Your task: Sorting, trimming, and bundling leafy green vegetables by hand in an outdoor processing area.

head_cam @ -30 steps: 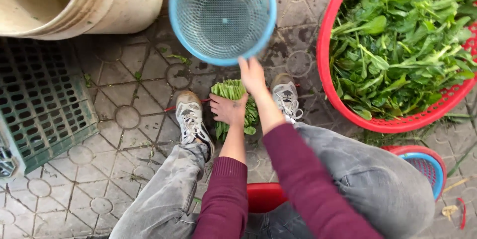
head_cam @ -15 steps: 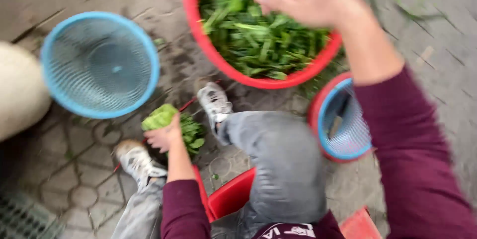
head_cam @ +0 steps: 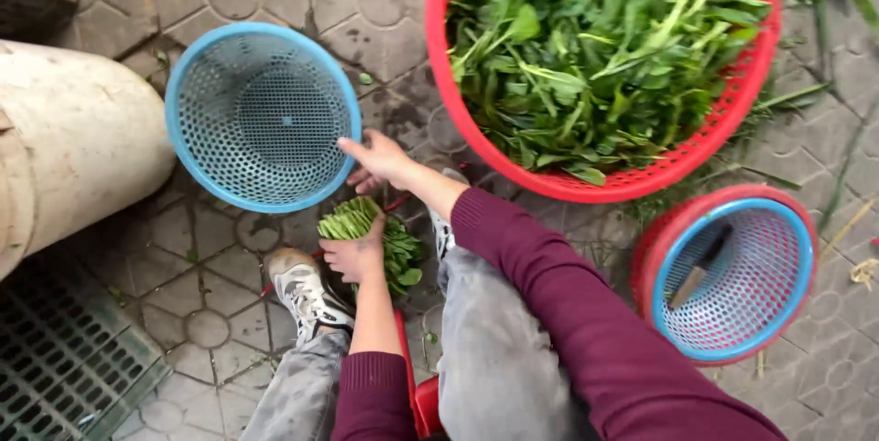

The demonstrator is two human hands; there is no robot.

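View from above a seated person, read from left to right. At 9 o'clock lies a pale cream plastic drum on its side; its inside is not visible. At 8 o'clock a dark green slatted plastic crate sits on the ground. At 11 o'clock stands an empty round blue perforated plastic basket. The right hand, near centre, rests at that basket's 4 o'clock rim, fingers loosely extended and slightly spread, gripping nothing visible. Just below, the left hand presses on a bundle of green leafy stems that lies on the ground between the two grey-and-white sneakers, fingers curled together over the cut ends. At 1 o'clock a large round red plastic mesh basket is heaped with loose green leafy vegetables. At 4 o'clock a smaller blue perforated basket, nested inside a red one, holds one dark knife-like tool. The surface is grey patterned paving stone, damp-stained, with stray stems and leaf scraps; the setting is outdoors. Compared with half a second earlier, the right hand has come down from above the red basket to the blue basket's rim, while the left hand stays on the bundle.
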